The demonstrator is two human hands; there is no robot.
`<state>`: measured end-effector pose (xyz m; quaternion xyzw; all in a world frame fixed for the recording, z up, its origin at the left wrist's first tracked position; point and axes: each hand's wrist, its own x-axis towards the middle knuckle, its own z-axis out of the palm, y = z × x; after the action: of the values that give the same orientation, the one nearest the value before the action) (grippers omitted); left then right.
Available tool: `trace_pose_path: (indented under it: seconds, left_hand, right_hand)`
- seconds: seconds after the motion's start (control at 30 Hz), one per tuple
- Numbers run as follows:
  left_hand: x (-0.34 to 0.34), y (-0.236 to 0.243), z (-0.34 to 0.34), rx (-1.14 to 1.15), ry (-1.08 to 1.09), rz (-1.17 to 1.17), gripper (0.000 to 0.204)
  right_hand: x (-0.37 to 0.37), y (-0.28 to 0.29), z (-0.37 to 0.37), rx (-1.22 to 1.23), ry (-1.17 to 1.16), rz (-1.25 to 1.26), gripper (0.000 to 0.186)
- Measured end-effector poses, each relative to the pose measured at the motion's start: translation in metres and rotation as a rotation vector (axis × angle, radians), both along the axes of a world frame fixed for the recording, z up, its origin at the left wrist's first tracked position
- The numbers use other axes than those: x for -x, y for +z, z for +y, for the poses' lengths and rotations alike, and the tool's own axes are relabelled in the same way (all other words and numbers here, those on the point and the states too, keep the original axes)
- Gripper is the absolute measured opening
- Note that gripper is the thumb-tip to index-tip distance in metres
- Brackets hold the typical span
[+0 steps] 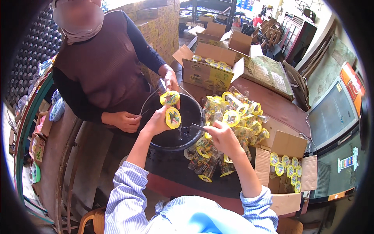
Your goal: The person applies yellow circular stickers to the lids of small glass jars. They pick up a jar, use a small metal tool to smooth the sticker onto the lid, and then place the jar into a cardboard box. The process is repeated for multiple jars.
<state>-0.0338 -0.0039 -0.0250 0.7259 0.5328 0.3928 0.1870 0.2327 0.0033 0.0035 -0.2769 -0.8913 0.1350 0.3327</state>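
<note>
The left hand (156,121) has its fingers curled around a yellow-lidded cup (173,118), which it holds over the mouth of a black bucket (167,148), the lid turned upward; a clear streak shows just below the cup, inside the bucket. The right hand (224,137) is closed on a thin dark tool (199,127), its tip pointing left across the bucket's rim, apart from the cup. Across from them, a co-worker's hand (169,80) holds another cup (170,97), just beyond the first, while the co-worker's other hand (125,121) is near the bucket's left side, its fingers drawn together; what they grip is too small to tell. To the right of the bucket, a pile of clear cups (243,132) with yellow lids lies heaped on the table (167,171), tipped at many angles. Farther right, an open carton (288,144) holds more of these cups, lids up, and behind the pile a second carton (206,76) with raised flaps holds others. Stacked boxes (157,29) rise behind the co-worker, and a glass-fronted cabinet (333,105) stands at the far right
</note>
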Motion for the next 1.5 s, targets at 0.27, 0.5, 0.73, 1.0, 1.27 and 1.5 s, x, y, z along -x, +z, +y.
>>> trace_pose_path:
  seconds: [0.27,0.5,0.73,1.0,1.27,1.5]
  left_hand:
    - [-0.013,0.001,0.007,0.174,0.056,0.459,0.05]
    - [-0.019,-0.007,0.004,0.263,0.045,0.734,0.052]
    - [-0.029,0.003,0.004,0.317,0.065,0.946,0.062]
    - [-0.035,0.016,0.01,0.317,0.102,1.137,0.066]
    - [-0.04,0.029,0.018,0.356,0.105,1.345,0.036]
    - [-0.044,0.027,0.015,0.187,0.12,1.444,0.018]
  right_hand:
    - [-0.112,-0.045,-0.061,0.5,-0.484,0.531,0.027]
    - [-0.238,-0.122,-0.13,0.829,-0.604,1.277,0.034]
    - [-0.27,-0.16,-0.147,0.816,-0.477,1.509,0.036]
    - [-0.277,-0.179,-0.14,0.848,-0.3,1.655,0.041]
    - [-0.283,-0.19,-0.143,0.856,-0.17,1.76,0.04]
    - [-0.285,-0.193,-0.142,0.855,-0.071,1.794,0.043]
